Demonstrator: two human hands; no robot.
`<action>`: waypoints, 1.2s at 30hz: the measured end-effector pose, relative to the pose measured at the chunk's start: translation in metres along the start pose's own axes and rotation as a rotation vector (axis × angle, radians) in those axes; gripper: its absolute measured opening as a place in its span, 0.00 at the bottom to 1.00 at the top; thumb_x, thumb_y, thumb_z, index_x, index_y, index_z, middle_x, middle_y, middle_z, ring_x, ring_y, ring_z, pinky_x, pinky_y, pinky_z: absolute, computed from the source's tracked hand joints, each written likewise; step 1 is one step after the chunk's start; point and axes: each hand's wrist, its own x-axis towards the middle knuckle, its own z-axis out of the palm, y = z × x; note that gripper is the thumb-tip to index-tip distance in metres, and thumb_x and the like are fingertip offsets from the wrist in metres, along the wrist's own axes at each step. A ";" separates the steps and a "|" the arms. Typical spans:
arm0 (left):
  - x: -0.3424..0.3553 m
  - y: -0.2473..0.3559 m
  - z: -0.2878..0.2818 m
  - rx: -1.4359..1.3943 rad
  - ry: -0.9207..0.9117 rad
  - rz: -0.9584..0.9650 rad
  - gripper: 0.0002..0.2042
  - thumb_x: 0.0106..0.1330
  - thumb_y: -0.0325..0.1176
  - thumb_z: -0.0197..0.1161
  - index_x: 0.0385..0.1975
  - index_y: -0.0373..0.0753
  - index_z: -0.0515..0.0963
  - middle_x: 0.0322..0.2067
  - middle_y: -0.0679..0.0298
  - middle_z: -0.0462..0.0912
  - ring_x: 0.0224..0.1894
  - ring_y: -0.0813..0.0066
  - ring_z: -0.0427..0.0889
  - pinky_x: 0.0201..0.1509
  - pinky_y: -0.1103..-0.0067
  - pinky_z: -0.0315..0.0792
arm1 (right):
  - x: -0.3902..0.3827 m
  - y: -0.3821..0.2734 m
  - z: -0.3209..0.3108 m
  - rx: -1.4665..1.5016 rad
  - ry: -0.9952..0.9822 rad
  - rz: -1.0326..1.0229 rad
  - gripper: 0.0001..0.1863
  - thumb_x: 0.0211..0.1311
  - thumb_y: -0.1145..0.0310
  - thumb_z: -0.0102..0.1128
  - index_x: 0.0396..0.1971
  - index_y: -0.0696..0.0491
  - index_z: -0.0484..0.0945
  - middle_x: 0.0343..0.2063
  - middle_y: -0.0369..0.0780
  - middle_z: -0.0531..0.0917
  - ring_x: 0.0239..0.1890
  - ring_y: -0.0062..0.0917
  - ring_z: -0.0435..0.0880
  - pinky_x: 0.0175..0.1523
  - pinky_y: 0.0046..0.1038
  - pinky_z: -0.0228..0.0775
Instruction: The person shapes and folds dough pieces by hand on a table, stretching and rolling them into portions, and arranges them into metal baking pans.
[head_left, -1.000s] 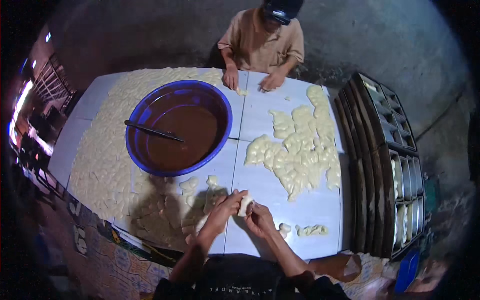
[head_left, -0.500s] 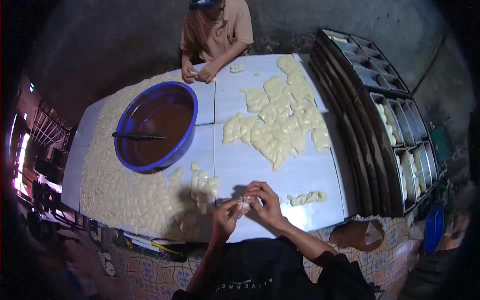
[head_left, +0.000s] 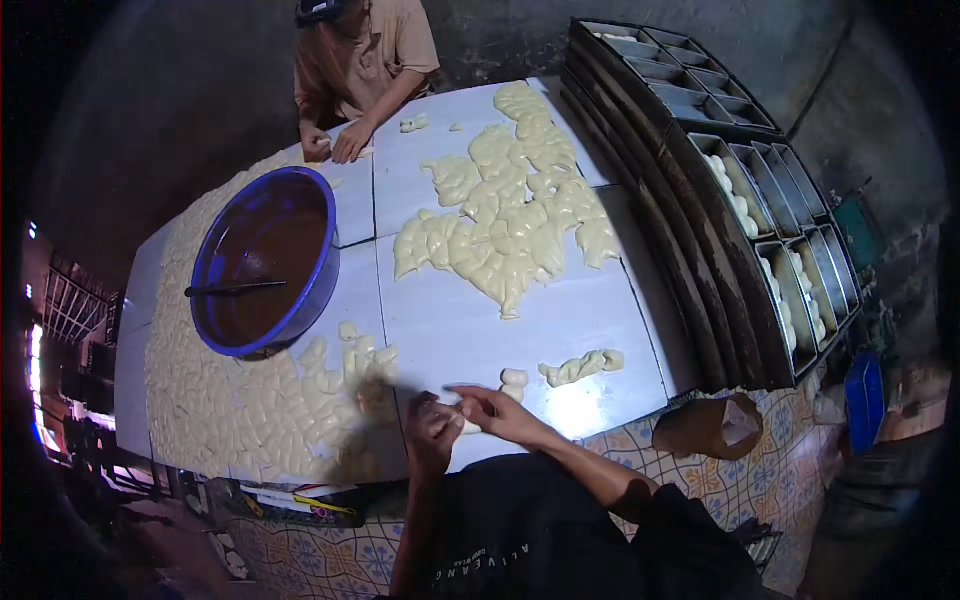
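My two hands meet low over the near edge of the white table (head_left: pixel 460 350). In the curled fingers of my left hand (head_left: pixel 430 432) is a small piece of pale dough (head_left: pixel 469 428), mostly covered. My right hand (head_left: pixel 503 413) bends its fingers in against the left one and presses on the same piece. Just beyond my right hand lies a short dough lump (head_left: pixel 514 384). A twisted dough strip (head_left: pixel 582 368) rests to the right of it. Many flat dough pieces (head_left: pixel 290 410) cover the table on my left.
A blue basin (head_left: pixel 327 262) of brown liquid, with a dark stick (head_left: pixel 235 288) across it, stands at left. More dough (head_left: pixel 510 225) spreads mid-table. Stacked metal baking tins (head_left: pixel 790 185), some holding dough, line the right. Across the table a co-worker's hands (head_left: pixel 335 145) handle dough.
The whole scene has shifted left in the picture as my view turned. My hands have drawn closer together and nearer the table edge. A dough lump beside my right hand shows more clearly.
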 end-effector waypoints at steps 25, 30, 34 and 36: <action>0.027 -0.015 0.032 0.569 -0.121 0.490 0.27 0.55 0.18 0.58 0.59 0.35 0.68 0.58 0.53 0.71 0.64 0.54 0.66 0.65 0.66 0.60 | -0.139 0.033 -0.191 -0.671 0.772 0.118 0.16 0.52 0.80 0.56 0.44 0.60 0.79 0.42 0.49 0.77 0.41 0.38 0.79 0.50 0.33 0.72; 0.039 -0.012 0.030 0.340 -0.328 0.388 0.16 0.65 0.25 0.53 0.53 0.33 0.74 0.48 0.56 0.79 0.54 0.64 0.77 0.58 0.71 0.68 | -0.134 -0.039 -0.175 0.023 1.010 -0.282 0.14 0.57 0.78 0.57 0.44 0.60 0.79 0.48 0.41 0.72 0.50 0.26 0.75 0.54 0.27 0.70; 0.021 0.043 0.079 -0.038 -0.414 -0.029 0.16 0.68 0.31 0.55 0.52 0.31 0.74 0.51 0.59 0.78 0.51 0.75 0.75 0.54 0.79 0.69 | -0.079 -0.059 -0.103 0.066 0.725 -0.330 0.17 0.56 0.76 0.62 0.46 0.60 0.76 0.44 0.41 0.73 0.49 0.24 0.74 0.55 0.23 0.65; 0.021 0.070 0.089 -0.032 -0.415 0.077 0.16 0.68 0.32 0.57 0.52 0.29 0.74 0.52 0.59 0.76 0.49 0.79 0.73 0.52 0.83 0.67 | -0.058 -0.072 -0.064 0.095 0.714 -0.223 0.20 0.58 0.76 0.61 0.51 0.61 0.73 0.42 0.40 0.75 0.46 0.22 0.74 0.54 0.22 0.66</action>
